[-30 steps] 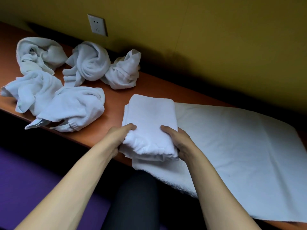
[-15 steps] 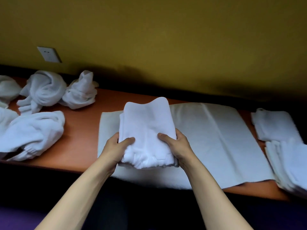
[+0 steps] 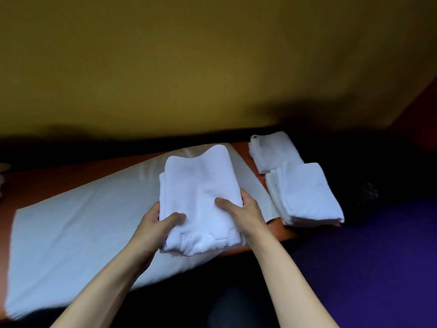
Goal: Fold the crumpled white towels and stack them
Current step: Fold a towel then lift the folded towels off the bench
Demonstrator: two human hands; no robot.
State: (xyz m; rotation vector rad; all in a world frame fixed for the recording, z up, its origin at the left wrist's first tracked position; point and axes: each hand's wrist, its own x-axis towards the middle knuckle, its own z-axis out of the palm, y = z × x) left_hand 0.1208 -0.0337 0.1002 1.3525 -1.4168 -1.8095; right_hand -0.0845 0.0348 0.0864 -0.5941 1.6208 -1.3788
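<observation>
Two hands — left hand (image 3: pixel 155 227), right hand (image 3: pixel 246 210) — are gripping one folded towel (image 3: pixel 201 197); two folded stacks (image 3: pixel 305 192) are lying alongside.

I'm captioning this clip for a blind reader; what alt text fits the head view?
Two bare hands, left and right, hold a folded white towel above a white cloth spread on an orange table. To the right lie two stacks of folded towels, near and far.

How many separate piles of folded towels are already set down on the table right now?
2: a far pile near the wall, and a near stack by the table's front edge. How many towels each holds can't be told.
</observation>
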